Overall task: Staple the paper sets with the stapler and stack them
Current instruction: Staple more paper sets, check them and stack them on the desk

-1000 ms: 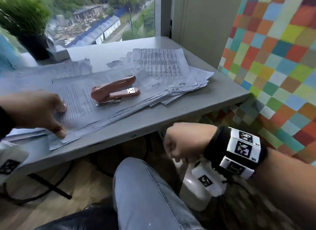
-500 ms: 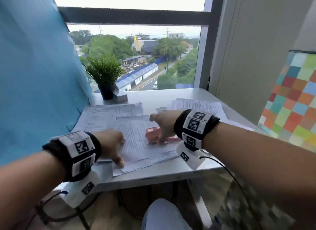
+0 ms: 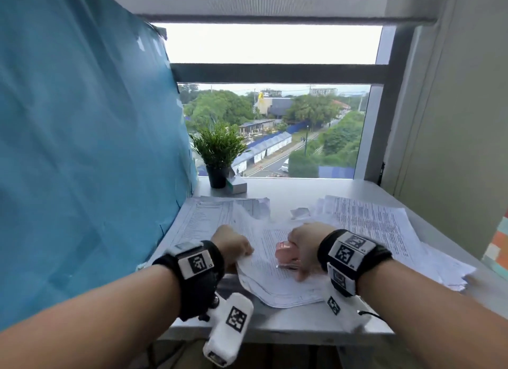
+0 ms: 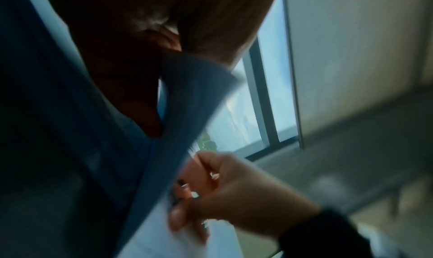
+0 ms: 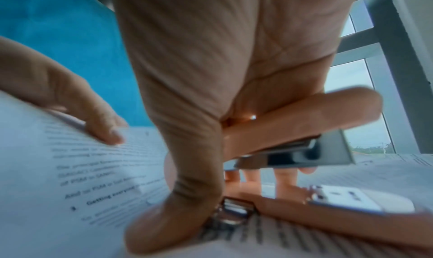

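The right hand [image 3: 303, 246] curls around the pink plastic stapler [image 3: 286, 254], which sits on the printed white paper set [image 3: 270, 283] at the grey bench [image 3: 288, 323] front edge. The left hand [image 3: 233, 245] pinches that set's left edge (lifted slightly).

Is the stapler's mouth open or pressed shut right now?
Open. In the right wrist view the stapler shows a clear gap between its raised top arm and its base on the paper, with the right hand gripping it.
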